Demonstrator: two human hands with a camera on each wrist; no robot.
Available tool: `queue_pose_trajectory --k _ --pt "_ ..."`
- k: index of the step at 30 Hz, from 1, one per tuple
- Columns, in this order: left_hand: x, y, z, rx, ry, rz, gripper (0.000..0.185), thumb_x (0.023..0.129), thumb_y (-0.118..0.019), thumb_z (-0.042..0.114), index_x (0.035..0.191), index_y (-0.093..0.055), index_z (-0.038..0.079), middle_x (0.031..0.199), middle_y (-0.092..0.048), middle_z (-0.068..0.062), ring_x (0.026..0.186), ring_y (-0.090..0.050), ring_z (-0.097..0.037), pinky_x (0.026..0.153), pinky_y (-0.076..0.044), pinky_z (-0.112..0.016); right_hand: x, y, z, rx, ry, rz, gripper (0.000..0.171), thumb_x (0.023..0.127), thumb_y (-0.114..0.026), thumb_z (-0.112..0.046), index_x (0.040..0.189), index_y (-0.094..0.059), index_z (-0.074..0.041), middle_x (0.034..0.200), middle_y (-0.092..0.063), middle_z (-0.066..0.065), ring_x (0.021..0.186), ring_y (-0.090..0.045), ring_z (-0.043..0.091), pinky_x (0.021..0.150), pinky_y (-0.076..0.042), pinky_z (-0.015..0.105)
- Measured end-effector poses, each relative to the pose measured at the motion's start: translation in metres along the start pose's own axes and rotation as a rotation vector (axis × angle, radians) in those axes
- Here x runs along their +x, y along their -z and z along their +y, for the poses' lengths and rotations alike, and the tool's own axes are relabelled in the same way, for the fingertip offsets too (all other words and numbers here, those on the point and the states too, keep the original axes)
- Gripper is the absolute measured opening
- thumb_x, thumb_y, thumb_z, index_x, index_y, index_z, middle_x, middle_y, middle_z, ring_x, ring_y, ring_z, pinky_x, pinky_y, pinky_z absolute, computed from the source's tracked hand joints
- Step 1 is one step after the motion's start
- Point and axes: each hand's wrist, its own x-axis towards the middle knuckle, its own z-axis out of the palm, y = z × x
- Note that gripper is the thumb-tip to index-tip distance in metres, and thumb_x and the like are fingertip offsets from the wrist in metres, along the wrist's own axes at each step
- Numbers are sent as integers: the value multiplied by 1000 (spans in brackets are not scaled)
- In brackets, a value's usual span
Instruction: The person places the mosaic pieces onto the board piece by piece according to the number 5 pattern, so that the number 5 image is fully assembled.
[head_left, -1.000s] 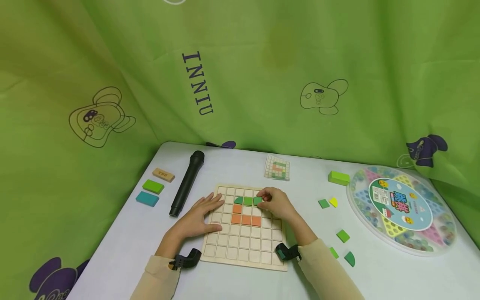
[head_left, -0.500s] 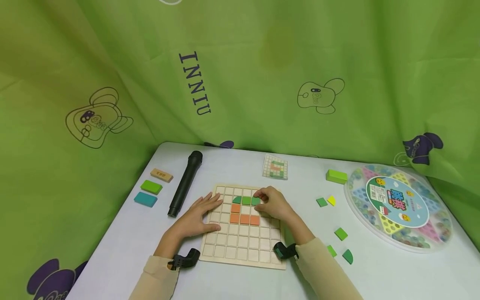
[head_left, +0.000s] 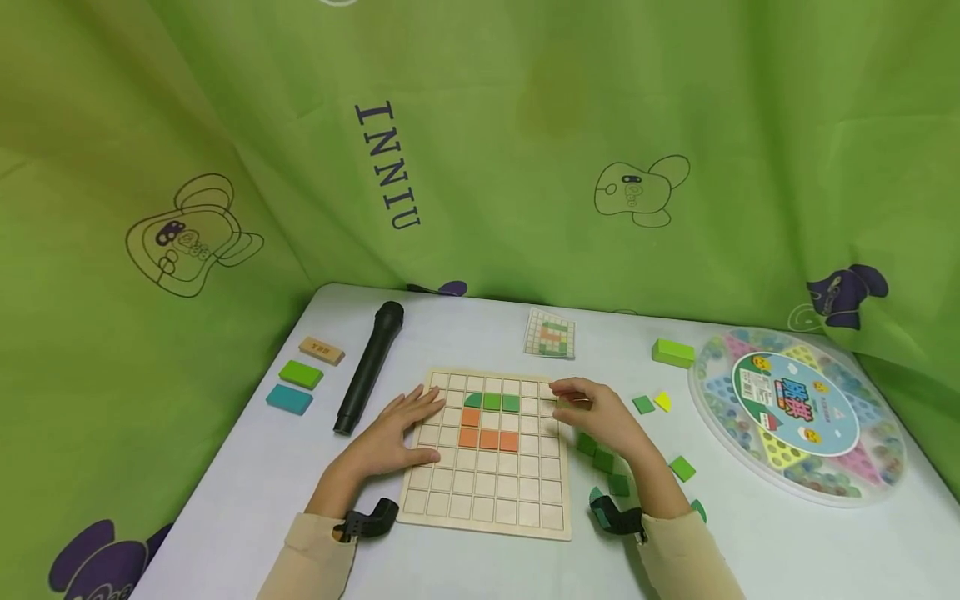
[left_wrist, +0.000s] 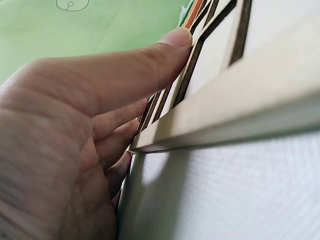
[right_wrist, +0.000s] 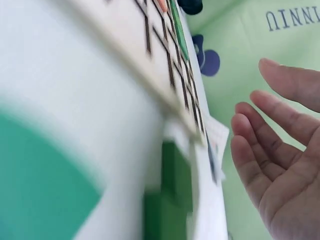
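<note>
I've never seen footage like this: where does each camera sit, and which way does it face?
Head: worn on the head, facing forward and down at the grid board; left hand, right hand and both sleeves show.
Left wrist: worn on that wrist, facing across the grid board's edge; the thumb and fingers show.
Right wrist: worn on that wrist, facing past blurred green tiles toward the curtain; the right palm shows.
Shared: both wrist views include grid board and curtain.

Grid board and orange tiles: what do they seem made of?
Grid board: probably wood, matte, from its pale cream edge and brown, burnt-looking groove sides. Orange tiles: perhaps painted wood or plastic; flat, even colour leaves it open.
</note>
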Motion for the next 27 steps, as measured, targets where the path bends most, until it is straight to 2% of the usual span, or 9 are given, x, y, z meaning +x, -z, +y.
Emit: queue_pose_trajectory --k 8,12,17,21,27 --pt "-1 1 -1 6 2 15 83 76 -75 45 145 -41 14 155 -29 -6 146 -16 -30 118 -10 -52 -33 12 19 -41 -1 36 45 88 -67 -22 128 -56 -5 128 -59 15 120 -55 35 99 -47 48" --pt "0 1 -1 4 -5 15 82 76 -74 45 145 -41 13 155 -29 -7 146 -16 -31 118 -10 -54 -44 13 31 -57 -49 68 45 86 -70 -22 126 -58 -5 124 -61 15 112 -60 31 94 -51 39" --pt "0 1 0 1 -4 24 83 76 -75 44 145 -41 13 155 -29 -5 146 -16 -30 118 -10 -53 -49 11 35 -149 -67 100 40 83 -73 -21 119 -63 -7 114 -64 9 104 -61 24 86 -52 28" --pt "0 0 0 6 -1 19 83 76 -74 45 145 -41 13 155 -28 -5 146 -16 -31 118 -10 -53 -49 7 33 -234 -43 120 33 81 -75 -18 111 -65 -9 105 -62 5 97 -57 20 82 -51 29" --pt "1 0 0 -2 3 6 82 76 -75 43 144 -41 12 155 -28 -7 146 -16 -32 118 -9 -53 -48 1 32 -260 -47 139 27 80 -75 -12 105 -66 -8 99 -60 5 91 -54 19 78 -49 32"
